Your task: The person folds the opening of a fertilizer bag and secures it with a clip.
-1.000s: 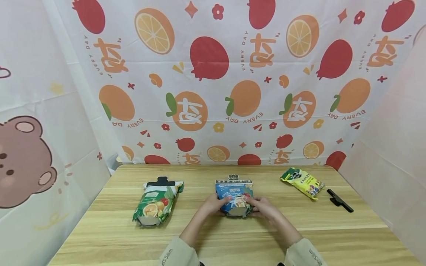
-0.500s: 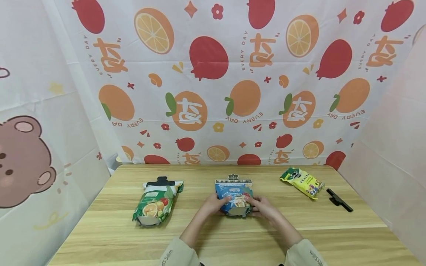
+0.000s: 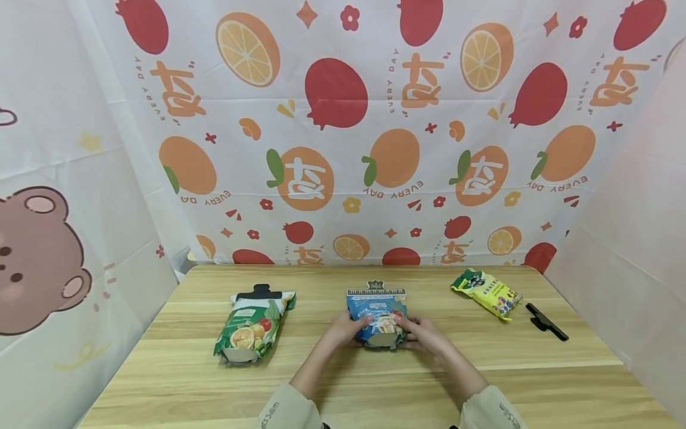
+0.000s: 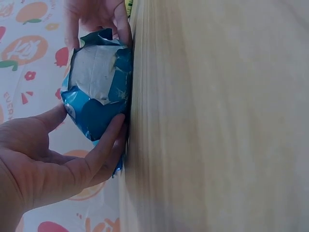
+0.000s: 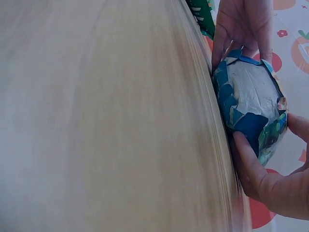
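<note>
A blue snack bag (image 3: pixel 377 313) lies mid-table, its far end closed by a bag clip (image 3: pixel 376 291) with a piano-key pattern. My left hand (image 3: pixel 343 329) grips its left side, thumb on top and fingers against the lower edge. From the other side my right hand (image 3: pixel 426 335) holds it the same way. Both wrist views show the bag's pale grey bottom (image 4: pixel 92 72), with thumb and fingers on opposite faces of the blue wrapper (image 5: pixel 251 126). The fingertips under the bag are partly hidden in the head view.
To the left lies a green bag (image 3: pixel 250 329) with a black clip (image 3: pixel 259 292) on its far end. At the right are a yellow-green packet (image 3: pixel 489 295) and a loose black clip (image 3: pixel 546 322). A fruit-print curtain (image 3: pixel 343 137) hangs behind the wooden table (image 3: pixel 177 381).
</note>
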A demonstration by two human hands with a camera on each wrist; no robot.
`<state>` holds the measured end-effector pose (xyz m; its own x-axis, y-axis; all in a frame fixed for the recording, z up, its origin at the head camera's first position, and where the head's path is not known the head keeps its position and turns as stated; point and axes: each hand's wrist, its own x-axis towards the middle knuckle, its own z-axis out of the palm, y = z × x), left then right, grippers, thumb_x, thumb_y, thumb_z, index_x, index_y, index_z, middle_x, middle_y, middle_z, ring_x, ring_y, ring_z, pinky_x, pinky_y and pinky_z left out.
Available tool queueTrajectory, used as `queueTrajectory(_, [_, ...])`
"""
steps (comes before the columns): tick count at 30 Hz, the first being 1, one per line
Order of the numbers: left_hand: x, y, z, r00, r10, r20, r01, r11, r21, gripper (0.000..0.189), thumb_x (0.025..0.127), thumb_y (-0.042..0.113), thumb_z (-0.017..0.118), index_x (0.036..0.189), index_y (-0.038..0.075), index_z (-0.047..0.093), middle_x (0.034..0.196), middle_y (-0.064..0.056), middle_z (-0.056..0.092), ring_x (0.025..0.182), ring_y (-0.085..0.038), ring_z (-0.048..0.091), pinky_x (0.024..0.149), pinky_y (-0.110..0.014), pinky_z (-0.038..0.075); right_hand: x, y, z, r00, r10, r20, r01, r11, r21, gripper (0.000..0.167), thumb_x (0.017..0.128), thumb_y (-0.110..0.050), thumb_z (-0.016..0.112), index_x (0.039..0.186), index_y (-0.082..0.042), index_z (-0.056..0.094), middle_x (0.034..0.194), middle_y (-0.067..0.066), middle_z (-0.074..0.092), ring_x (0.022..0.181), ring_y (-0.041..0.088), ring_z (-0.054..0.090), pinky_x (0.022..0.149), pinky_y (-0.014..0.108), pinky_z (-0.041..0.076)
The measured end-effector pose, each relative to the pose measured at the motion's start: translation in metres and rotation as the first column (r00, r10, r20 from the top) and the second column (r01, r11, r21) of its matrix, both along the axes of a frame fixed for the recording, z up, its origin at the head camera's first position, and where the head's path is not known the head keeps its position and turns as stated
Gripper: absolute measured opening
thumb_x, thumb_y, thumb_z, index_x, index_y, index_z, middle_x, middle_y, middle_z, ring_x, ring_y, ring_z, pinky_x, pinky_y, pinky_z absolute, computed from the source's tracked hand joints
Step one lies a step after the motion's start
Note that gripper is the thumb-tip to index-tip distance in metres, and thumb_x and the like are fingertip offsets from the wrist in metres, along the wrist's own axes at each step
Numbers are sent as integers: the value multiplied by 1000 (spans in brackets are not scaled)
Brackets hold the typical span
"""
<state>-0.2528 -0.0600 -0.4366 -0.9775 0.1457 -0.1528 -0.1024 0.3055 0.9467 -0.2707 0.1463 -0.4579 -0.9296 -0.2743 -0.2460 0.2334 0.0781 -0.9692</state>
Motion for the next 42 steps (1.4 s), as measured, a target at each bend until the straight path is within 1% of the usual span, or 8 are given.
queueTrajectory(5, [1, 2, 0, 997, 26, -73, -35, 992, -125, 41, 90, 25, 60, 98, -15, 54, 78, -13, 59, 69, -25, 61, 59, -35, 52, -1, 3, -2, 1000, 30, -9, -30, 999, -12, 68, 94, -28, 53, 130, 21, 24, 108, 27, 56, 96, 34, 59, 79, 39, 50])
queueTrajectory(12, [2, 6, 3, 989, 56, -138, -91, 961, -261, 59, 90, 28, 59, 122, -19, 43, 119, -34, 48, 109, -43, 48, 88, -50, 41, -1, 14, -1, 997, 71, -29, -70, 997, 42, 67, 94, -28, 53, 131, 21, 25, 115, 32, 49, 95, 33, 59, 78, 39, 50])
queueTrajectory(18, [6, 11, 8, 979, 49, -196, -109, 945, -310, 59, 88, 26, 61, 124, -17, 43, 122, -34, 46, 114, -46, 42, 92, -53, 36, -3, 37, 7, 987, 134, -89, -128, 989, 67, 55, 96, -18, 48, 128, 23, 27, 107, 27, 55, 89, 30, 61, 79, 39, 50])
queueTrajectory(25, [15, 30, 28, 952, -41, -304, -34, 971, -238, 59, 86, 23, 65, 128, -13, 42, 129, -30, 41, 120, -44, 35, 96, -54, 31, -20, 74, 36, 961, -8, -277, 68, 975, 210, 42, 96, -11, 45, 122, 22, 38, 111, 35, 50, 98, 41, 55, 84, 44, 46])
queueTrajectory(30, [24, 53, 50, 960, -89, -266, 86, 996, -25, 50, 88, 21, 64, 127, -4, 47, 128, -21, 46, 113, -37, 45, 89, -48, 41, -35, 111, 51, 905, -115, -409, 305, 845, 439, 40, 97, -17, 46, 119, 16, 47, 118, 32, 49, 107, 44, 48, 87, 48, 43])
queueTrajectory(35, [31, 91, 60, 984, -94, -153, 127, 967, 220, 44, 85, 17, 65, 122, 0, 52, 121, -15, 52, 108, -31, 50, 90, -44, 42, -45, 148, 48, 873, -195, -448, 442, 706, 554, 42, 96, -23, 46, 121, 9, 50, 118, 30, 49, 81, 32, 56, 67, 41, 46])
queueTrajectory(39, [29, 122, 56, 996, -89, -14, 86, 894, 439, 42, 85, 12, 64, 121, -5, 51, 113, -14, 54, 104, -31, 53, 92, -43, 41, -55, 171, 40, 862, -192, -469, 473, 639, 607, 40, 94, -17, 44, 125, 9, 46, 113, 33, 49, 48, 18, 46, 44, 31, 40])
queueTrajectory(42, [23, 140, 47, 991, -63, 119, -20, 804, 595, 40, 86, 9, 62, 120, -9, 48, 112, -19, 54, 106, -36, 52, 91, -41, 42, -62, 182, 36, 878, -135, -459, 440, 604, 664, 43, 95, -14, 41, 127, 14, 39, 116, 37, 44, 67, 31, 54, 57, 40, 46])
